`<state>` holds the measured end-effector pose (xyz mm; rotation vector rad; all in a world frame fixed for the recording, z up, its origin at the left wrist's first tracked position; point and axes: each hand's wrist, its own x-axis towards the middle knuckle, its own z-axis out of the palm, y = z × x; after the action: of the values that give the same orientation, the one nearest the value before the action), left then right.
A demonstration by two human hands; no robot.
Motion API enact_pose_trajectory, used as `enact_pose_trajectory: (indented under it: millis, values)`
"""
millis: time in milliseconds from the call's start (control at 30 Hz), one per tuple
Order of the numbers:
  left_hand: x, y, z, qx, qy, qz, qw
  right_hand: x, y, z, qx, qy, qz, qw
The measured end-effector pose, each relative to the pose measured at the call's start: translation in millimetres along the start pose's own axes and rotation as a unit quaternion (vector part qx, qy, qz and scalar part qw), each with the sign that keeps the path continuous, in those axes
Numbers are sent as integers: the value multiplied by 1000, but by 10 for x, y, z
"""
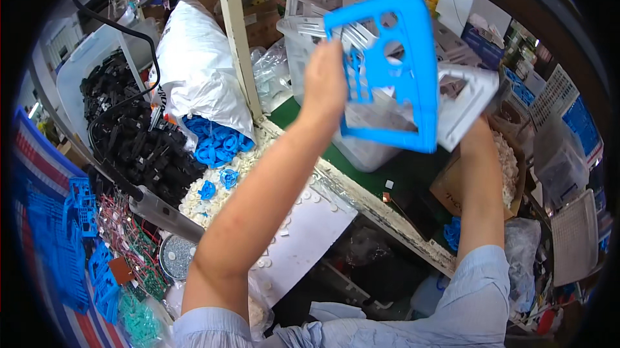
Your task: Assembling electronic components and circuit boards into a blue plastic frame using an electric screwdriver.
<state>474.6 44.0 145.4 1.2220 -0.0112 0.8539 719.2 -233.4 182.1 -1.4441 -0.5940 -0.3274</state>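
Blue plastic panel (416, 83) in the grasp of a worker's left hand (325, 80), its fingers closed on the left edge, above a translucent bin (365, 156) on a green surface (336, 167). From those fingers the panel extends to the right, its long axis running near to far. The left hand is the closer one, touching it; the right hand (476, 129) is beyond the right edge, at a grey-white frame (475, 93), its fingers hidden, their grip impossible to tell.

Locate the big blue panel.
Head view, upper right of centre: blue panel is in the left hand, in front of the clear bin, left of the pale frame.
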Motion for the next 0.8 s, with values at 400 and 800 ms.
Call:
enact_pose_trajectory:
  millis: [400,800]
  values:
    - [207,-65,621,-117,5,-108,987,-330,-504,721,416,-112,26,902]
    - [521,94,332,-132,-131,-210,960,-551,-494,778,429,-158,-15,889]
